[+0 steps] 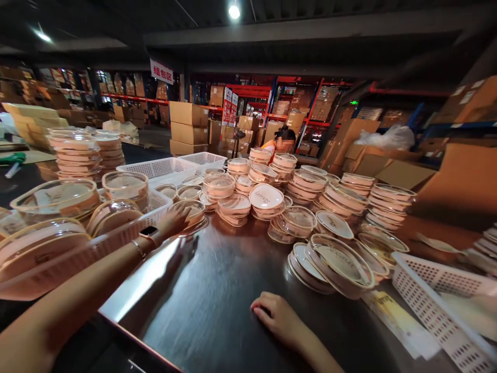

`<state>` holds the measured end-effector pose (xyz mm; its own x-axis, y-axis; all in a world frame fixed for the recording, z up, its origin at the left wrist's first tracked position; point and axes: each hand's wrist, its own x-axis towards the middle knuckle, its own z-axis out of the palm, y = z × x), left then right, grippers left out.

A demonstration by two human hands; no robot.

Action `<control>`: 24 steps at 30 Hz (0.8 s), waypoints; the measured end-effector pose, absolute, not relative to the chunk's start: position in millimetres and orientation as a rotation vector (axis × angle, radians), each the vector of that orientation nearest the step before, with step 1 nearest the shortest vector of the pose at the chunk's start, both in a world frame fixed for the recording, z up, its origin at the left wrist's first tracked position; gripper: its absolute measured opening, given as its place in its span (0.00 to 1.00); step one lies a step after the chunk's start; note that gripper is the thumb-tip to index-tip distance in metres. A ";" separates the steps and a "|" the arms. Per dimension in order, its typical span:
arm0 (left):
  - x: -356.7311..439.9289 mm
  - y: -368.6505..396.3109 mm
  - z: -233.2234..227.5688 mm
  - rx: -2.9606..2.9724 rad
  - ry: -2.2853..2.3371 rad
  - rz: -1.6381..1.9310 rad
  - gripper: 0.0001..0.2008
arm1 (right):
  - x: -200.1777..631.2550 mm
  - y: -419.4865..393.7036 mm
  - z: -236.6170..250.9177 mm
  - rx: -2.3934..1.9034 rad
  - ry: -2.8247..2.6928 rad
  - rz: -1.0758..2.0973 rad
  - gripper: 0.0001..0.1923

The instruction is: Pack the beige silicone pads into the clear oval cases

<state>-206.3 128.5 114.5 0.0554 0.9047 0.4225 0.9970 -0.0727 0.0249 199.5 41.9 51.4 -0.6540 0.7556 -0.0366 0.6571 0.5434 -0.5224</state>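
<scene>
Left fingers (182,211) touch a clear container (196,211); right fingers (267,299) are well apart.

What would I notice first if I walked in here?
Probably the piles of round, clear-topped containers crowding the far side of the dark, shiny table. Then the left hand, at one container left of centre, and the right hand, lower down. A red-lettered sign hangs high, back left.

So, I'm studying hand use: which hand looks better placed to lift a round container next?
Probably the left: the left hand reaches to a round container, while the right hand is over the dark tabletop, apart from every container.
</scene>
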 end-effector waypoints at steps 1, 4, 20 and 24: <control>-187.9 127.0 100.9 -2.059 -1.947 -0.477 0.20 | 199.6 41.2 51.8 -1.197 -2.581 0.758 0.15; -139.3 108.5 64.9 -2.115 -1.937 -0.482 0.20 | 199.9 39.2 51.5 -1.171 -2.536 0.771 0.14; -214.0 36.4 46.8 -1.507 -2.046 -0.141 0.35 | 204.7 45.3 28.4 -1.408 -2.380 0.564 0.32; -285.8 11.1 51.2 -1.453 -2.065 0.094 0.38 | 207.5 47.5 32.8 -1.430 -2.428 0.539 0.34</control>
